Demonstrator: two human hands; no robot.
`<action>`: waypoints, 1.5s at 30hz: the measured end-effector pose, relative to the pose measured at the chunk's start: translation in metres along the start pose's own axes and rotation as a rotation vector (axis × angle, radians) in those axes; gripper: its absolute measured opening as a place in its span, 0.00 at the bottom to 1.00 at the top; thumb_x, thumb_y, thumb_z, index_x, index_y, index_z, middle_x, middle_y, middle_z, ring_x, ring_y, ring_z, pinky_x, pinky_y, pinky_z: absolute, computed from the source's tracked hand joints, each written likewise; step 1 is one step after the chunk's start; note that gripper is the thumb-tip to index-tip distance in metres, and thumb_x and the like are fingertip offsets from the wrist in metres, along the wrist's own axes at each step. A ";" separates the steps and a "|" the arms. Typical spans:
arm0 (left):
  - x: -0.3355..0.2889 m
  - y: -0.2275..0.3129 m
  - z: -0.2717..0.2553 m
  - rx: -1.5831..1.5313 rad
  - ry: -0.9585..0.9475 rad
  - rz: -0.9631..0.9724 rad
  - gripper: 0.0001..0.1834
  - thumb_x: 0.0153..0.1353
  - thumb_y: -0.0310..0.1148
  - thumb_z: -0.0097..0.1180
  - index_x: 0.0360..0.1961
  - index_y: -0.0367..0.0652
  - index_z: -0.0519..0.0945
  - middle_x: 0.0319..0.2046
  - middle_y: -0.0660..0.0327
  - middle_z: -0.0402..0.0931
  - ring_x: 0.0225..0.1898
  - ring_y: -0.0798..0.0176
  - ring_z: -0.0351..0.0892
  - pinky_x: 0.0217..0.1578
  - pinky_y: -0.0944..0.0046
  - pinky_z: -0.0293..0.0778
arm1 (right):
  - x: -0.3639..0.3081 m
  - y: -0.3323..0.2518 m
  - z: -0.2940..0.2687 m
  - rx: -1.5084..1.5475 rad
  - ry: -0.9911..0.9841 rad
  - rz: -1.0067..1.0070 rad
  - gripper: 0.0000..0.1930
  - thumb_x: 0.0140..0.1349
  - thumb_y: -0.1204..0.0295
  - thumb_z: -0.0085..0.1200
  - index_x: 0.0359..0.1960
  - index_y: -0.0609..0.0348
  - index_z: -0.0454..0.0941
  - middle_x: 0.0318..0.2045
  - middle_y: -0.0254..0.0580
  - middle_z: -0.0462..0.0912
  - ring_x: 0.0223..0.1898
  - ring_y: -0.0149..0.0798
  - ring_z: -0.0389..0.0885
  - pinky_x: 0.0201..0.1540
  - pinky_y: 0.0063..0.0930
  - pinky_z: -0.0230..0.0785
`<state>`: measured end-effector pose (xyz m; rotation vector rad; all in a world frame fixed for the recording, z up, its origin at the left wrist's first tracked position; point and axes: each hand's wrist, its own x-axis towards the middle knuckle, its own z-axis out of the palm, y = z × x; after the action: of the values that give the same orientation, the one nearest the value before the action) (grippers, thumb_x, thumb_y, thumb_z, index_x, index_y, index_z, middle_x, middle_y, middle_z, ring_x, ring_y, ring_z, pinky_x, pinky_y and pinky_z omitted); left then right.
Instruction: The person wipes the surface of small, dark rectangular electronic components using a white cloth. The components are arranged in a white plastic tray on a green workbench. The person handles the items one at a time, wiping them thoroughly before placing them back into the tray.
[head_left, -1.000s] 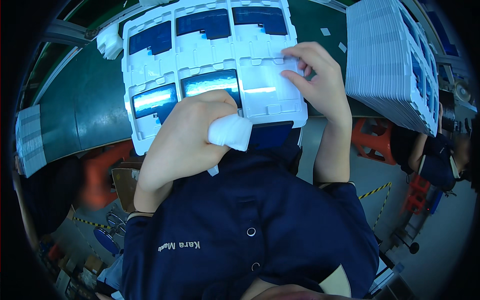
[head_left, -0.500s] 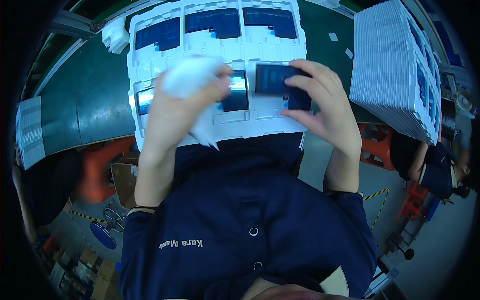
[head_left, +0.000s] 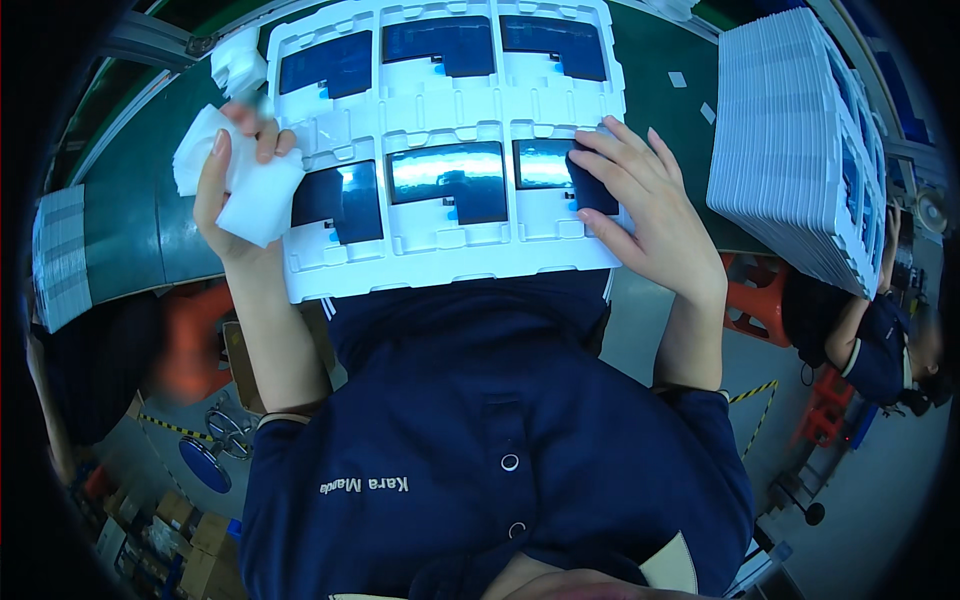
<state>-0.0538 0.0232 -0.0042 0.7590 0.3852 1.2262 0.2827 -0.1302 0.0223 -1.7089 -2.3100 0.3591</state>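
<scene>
A white moulded tray [head_left: 440, 270] lies before me with several flat, dark, L-shaped pieces that look like battery packs, set in two rows of pockets. My right hand [head_left: 650, 195] rests over the right pack of the near row [head_left: 545, 170], fingers stretched and apart, covering part of it. Beyond the tray's left edge, my left hand [head_left: 225, 190] grips a folded white wipe [head_left: 262, 195] between thumb and fingers. The near row's left pack [head_left: 352, 200] and middle pack [head_left: 450, 178] lie in their pockets, reflecting light.
A tall stack of white trays [head_left: 775, 150] stands at the right, and a lower stack [head_left: 62, 255] at the far left. Another white wipe bundle [head_left: 238, 62] sits behind my left hand. Small white slips [head_left: 678, 79] lie on the green table [head_left: 120, 235]. A co-worker [head_left: 880, 340] is at the right.
The pack that my right hand held tilted now lies in the near right pocket. My left hand has swung left off the tray with the wipe, uncovering the near row.
</scene>
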 end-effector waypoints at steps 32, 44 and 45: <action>-0.039 -0.010 0.021 -0.211 0.067 0.102 0.16 0.64 0.32 0.53 0.51 0.41 0.69 0.41 0.56 0.73 0.52 0.52 0.74 0.54 0.52 0.71 | 0.144 -0.093 0.027 1.416 -0.089 0.238 0.07 0.59 0.76 0.61 0.37 0.64 0.79 0.31 0.37 0.83 0.33 0.24 0.80 0.40 0.17 0.72; 0.021 0.017 0.019 1.900 -0.045 -0.074 0.24 0.49 0.33 0.64 0.49 0.37 0.79 0.35 0.45 0.81 0.37 0.46 0.81 0.41 0.57 0.74 | 0.174 -0.029 0.036 1.491 0.462 0.342 0.07 0.59 0.77 0.60 0.38 0.63 0.77 0.33 0.37 0.81 0.34 0.27 0.78 0.41 0.20 0.70; 0.025 0.019 0.019 1.893 -0.058 -0.086 0.24 0.48 0.33 0.65 0.47 0.37 0.79 0.34 0.45 0.81 0.37 0.47 0.81 0.41 0.57 0.74 | 0.175 -0.027 0.036 1.490 0.470 0.353 0.07 0.59 0.78 0.60 0.38 0.64 0.77 0.33 0.37 0.81 0.34 0.28 0.78 0.43 0.21 0.69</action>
<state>-0.0469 0.0437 0.0260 2.2809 1.5572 0.4192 0.1971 0.0275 0.0066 -1.0949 -0.8045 1.1722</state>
